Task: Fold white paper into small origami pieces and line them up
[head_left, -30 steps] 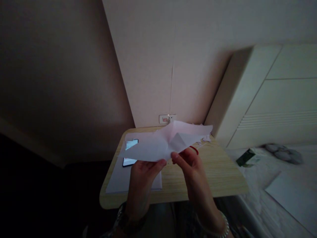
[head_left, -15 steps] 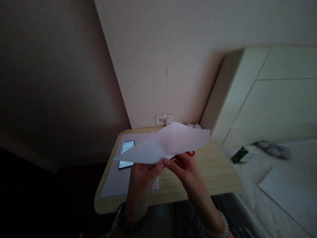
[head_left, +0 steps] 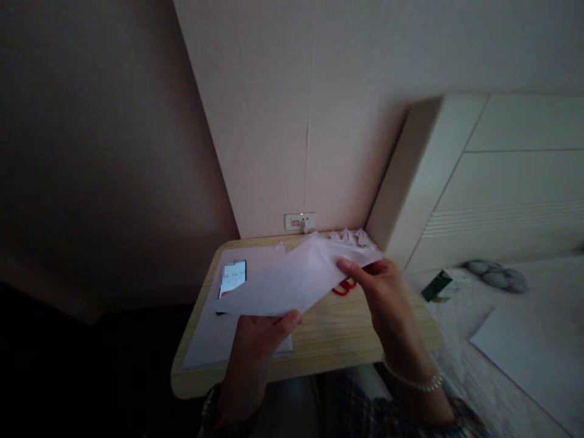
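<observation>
A creased sheet of white paper (head_left: 292, 274) is held up above the small wooden table (head_left: 328, 340). My left hand (head_left: 264, 334) pinches its near edge, thumb on top and the other fingers hidden underneath. Over on the right side, my right hand (head_left: 376, 286) grips the paper near its right corner, thumb on the upper face. Behind the right part of the sheet show the red handles of scissors (head_left: 344, 287); their blades are hidden. Several small folded paper pieces (head_left: 347, 236) stand at the table's back right.
A lit phone (head_left: 233, 277) lies on white sheets (head_left: 210, 340) at the table's left, partly covered by the held paper. A wall socket (head_left: 300, 222) sits behind. To the right, a bed (head_left: 460, 347) bears a green-and-white box (head_left: 440, 286), a grey item (head_left: 497, 275) and another sheet (head_left: 524, 359).
My right hand has moved from the near middle edge, beside the left thumb, to the paper's right side. The sheet has tilted, uncovering more of the scissors and folded pieces.
</observation>
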### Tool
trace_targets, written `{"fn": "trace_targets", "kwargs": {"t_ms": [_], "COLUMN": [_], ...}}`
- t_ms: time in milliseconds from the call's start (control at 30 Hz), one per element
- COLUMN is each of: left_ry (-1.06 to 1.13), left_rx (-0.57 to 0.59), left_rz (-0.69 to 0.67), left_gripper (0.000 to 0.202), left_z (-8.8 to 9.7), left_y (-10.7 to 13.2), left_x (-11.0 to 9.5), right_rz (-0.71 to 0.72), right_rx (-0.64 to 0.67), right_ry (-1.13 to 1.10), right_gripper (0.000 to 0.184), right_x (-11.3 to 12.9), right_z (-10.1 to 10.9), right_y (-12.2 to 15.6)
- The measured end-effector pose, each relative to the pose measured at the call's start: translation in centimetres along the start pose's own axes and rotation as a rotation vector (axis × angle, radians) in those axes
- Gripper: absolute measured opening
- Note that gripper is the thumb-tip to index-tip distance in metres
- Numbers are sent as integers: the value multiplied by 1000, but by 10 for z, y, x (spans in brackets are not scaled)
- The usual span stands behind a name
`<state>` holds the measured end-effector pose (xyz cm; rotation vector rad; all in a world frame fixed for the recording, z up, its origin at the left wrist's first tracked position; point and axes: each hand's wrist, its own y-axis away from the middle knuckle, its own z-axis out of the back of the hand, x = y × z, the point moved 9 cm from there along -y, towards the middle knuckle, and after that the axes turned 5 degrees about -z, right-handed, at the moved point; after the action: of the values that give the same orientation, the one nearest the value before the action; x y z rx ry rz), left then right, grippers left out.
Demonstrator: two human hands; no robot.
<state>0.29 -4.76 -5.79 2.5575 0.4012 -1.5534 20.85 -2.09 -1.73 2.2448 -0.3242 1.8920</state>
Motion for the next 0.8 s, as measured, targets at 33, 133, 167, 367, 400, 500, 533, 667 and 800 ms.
{"fn": "trace_targets", "kwargs": {"t_ms": [33, 133, 167, 367, 400, 500, 533, 667, 800], "left_ry": [0, -19, -32, -40, -29, -27, -34, -99, -142], "left_rx": [-5, 6, 12, 28, 30, 22, 18, -11, -40], "left_rz": [2, 1, 0, 38, 57, 81, 74, 48, 46], "left_gripper": [39, 41, 41, 30, 29, 24, 21, 19, 21], "left_z": [1, 3, 4, 11, 11, 15, 17, 24, 30], "left_y": [0, -1, -2, -3, -2, -3, -4, -7, -10], "left_x": [1, 2, 3, 11, 12, 11, 9, 1, -5], "right_rz": [9, 31, 41, 70, 66, 65, 71, 92, 89], "right_rx": [5, 9, 11, -1, -12, -16, -6, 43, 67], "right_ry": [10, 23, 23, -17, -27, -47, -54, -28, 44], "right_gripper": [20, 20, 20, 17, 18, 17, 16, 17, 16], "right_x": [1, 3, 4, 1, 0, -2, -2, 3, 7], "right_z": [0, -2, -3, -9, -10, -10, -10, -7, -3], "right_y": [0, 1, 2, 11, 13, 17, 17, 13, 9]}}
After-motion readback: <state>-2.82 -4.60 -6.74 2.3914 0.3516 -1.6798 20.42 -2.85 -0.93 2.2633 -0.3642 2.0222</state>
